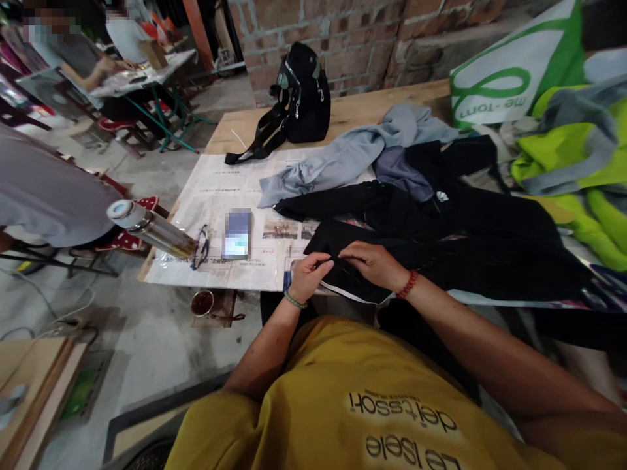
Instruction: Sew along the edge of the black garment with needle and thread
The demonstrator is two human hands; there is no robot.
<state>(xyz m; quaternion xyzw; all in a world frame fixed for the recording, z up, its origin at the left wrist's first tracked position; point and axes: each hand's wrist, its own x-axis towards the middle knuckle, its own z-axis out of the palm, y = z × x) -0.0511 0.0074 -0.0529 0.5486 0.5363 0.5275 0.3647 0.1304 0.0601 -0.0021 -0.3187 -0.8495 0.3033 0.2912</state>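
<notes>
A black garment (480, 228) lies spread along the table's near side, and its near edge shows a pale strip close to my hands. My left hand (307, 277) wears a green bead bracelet. Its thumb and fingers pinch that near edge of the dark cloth. Just to the right, my right hand (376, 264), with a red bracelet, rests over the same garment. Its thumb and index finger are pressed together; whatever is between them is too small or dark to make out. A grey garment (337, 160) lies crumpled beyond the black one.
Newspaper (196, 189) covers the table. On it are a phone (236, 234), eyeglasses (200, 247) and a clear-sided bottle (151, 228). A black bag (308, 98) stands at the back; a white-green bag (509, 72) and yellow-green clothing (578, 143) lie right. People sit at left.
</notes>
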